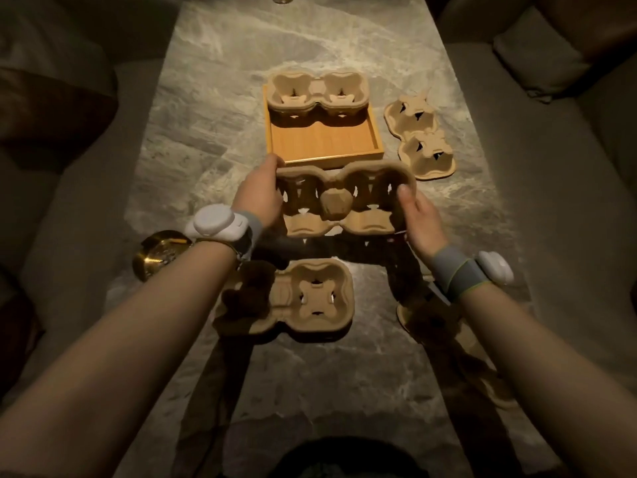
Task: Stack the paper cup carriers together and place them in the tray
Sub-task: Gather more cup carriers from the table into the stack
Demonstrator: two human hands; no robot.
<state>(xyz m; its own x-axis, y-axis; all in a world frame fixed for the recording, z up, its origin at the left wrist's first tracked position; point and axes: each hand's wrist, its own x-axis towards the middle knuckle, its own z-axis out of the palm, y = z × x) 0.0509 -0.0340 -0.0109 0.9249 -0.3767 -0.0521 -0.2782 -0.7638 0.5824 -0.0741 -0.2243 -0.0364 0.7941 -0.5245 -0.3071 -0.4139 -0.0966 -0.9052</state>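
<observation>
From the head camera, you held a two-cup paper carrier at the centre of the frame, your left hand closed in a grip on its left end and your right hand closed on its right end, the piece tilted and lifted clear of the marble desk. Just above it in the frame sat the wooden tray, with a carrier stack resting in its far half. Another carrier lay on the desk just right of the tray. A further carrier lay below the centre of the frame, between your forearms, partly in shadow. A brass dish stood at left, beside your left wrist.
</observation>
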